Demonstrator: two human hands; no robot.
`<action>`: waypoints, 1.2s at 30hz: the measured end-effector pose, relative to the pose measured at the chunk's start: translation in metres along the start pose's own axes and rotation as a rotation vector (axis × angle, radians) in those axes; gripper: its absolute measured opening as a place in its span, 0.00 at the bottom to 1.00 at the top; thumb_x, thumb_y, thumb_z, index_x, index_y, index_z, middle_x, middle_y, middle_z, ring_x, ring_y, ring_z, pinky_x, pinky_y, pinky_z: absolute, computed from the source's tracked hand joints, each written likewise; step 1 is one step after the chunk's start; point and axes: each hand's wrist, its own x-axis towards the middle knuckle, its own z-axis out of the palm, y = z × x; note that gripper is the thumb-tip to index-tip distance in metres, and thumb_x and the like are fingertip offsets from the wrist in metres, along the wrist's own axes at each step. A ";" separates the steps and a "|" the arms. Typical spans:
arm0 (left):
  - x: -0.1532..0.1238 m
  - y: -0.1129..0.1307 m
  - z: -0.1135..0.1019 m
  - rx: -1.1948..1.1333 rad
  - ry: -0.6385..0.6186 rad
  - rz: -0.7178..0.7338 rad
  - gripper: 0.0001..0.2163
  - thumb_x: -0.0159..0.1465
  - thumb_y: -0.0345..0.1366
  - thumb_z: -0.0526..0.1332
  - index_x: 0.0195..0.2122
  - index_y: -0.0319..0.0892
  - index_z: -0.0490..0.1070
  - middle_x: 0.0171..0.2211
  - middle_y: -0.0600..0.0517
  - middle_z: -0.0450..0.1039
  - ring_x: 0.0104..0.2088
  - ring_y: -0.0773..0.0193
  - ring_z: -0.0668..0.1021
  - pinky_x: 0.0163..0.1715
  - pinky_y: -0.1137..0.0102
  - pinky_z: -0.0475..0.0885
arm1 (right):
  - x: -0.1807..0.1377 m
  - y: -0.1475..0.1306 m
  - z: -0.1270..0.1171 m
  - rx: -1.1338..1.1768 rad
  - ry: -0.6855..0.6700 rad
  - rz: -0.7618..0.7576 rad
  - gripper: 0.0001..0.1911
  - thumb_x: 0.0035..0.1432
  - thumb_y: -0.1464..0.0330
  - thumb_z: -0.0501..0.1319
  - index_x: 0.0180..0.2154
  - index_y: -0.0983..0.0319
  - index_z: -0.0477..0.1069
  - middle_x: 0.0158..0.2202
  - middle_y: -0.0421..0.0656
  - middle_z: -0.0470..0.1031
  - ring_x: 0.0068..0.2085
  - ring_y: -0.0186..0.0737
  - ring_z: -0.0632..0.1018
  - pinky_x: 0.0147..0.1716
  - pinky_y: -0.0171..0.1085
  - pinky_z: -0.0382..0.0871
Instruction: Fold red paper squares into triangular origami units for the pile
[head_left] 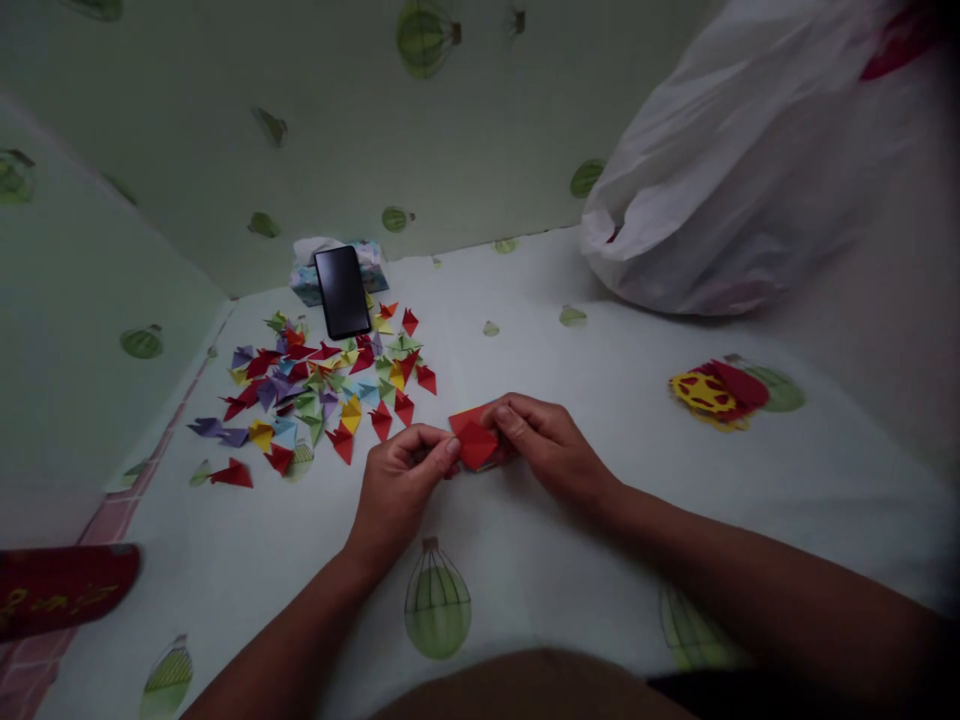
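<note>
Fingers of the left hand and right hand pinch opposite sides of a folded red paper. Far left, a phone leans on a tissue box, tissue poking out; far right bulges a white bag, contents unclear. Pale balloon-printed surface stretches between small folded papers left and yellow-and-red cutouts right, meeting pink tiles leftward and a wall at its far edge.
</note>
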 end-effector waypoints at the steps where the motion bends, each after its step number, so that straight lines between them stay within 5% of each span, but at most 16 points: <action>1: 0.000 -0.001 0.000 -0.007 0.013 0.001 0.07 0.59 0.38 0.67 0.27 0.40 0.75 0.21 0.55 0.72 0.24 0.69 0.73 0.27 0.74 0.68 | 0.000 -0.001 0.000 0.040 -0.026 0.015 0.19 0.68 0.57 0.53 0.31 0.63 0.70 0.28 0.42 0.72 0.29 0.35 0.73 0.31 0.35 0.66; 7: -0.003 -0.001 0.002 0.067 0.041 0.059 0.07 0.58 0.38 0.67 0.28 0.40 0.76 0.22 0.54 0.74 0.25 0.67 0.74 0.28 0.73 0.68 | -0.002 -0.005 0.005 0.093 -0.083 -0.008 0.12 0.61 0.63 0.62 0.27 0.63 0.71 0.24 0.39 0.72 0.26 0.32 0.70 0.27 0.33 0.64; 17: 0.000 0.003 0.002 0.032 -0.094 -0.002 0.09 0.59 0.38 0.67 0.24 0.40 0.74 0.22 0.54 0.71 0.25 0.68 0.71 0.28 0.74 0.66 | -0.004 -0.007 0.003 -0.139 -0.089 -0.078 0.15 0.63 0.68 0.58 0.24 0.63 0.70 0.20 0.37 0.69 0.24 0.31 0.68 0.25 0.32 0.60; 25: 0.002 -0.005 0.001 -0.216 -0.045 -0.134 0.11 0.58 0.40 0.68 0.24 0.40 0.71 0.19 0.56 0.69 0.22 0.69 0.69 0.26 0.73 0.64 | 0.002 -0.004 -0.002 0.136 0.076 0.066 0.17 0.63 0.58 0.59 0.26 0.62 0.67 0.24 0.38 0.69 0.23 0.31 0.70 0.25 0.33 0.66; 30: 0.000 -0.004 0.002 -0.189 -0.060 -0.110 0.12 0.59 0.40 0.66 0.23 0.40 0.70 0.20 0.56 0.68 0.23 0.70 0.67 0.26 0.73 0.62 | 0.000 -0.005 0.001 0.175 -0.061 0.057 0.22 0.64 0.53 0.57 0.28 0.63 0.69 0.23 0.39 0.71 0.23 0.31 0.71 0.25 0.33 0.66; 36: -0.003 -0.007 0.003 -0.087 -0.087 -0.080 0.12 0.60 0.41 0.66 0.24 0.39 0.70 0.21 0.57 0.68 0.24 0.70 0.67 0.28 0.73 0.62 | -0.004 -0.006 0.004 0.132 -0.103 0.099 0.15 0.61 0.61 0.60 0.25 0.63 0.68 0.21 0.37 0.69 0.20 0.29 0.68 0.21 0.31 0.62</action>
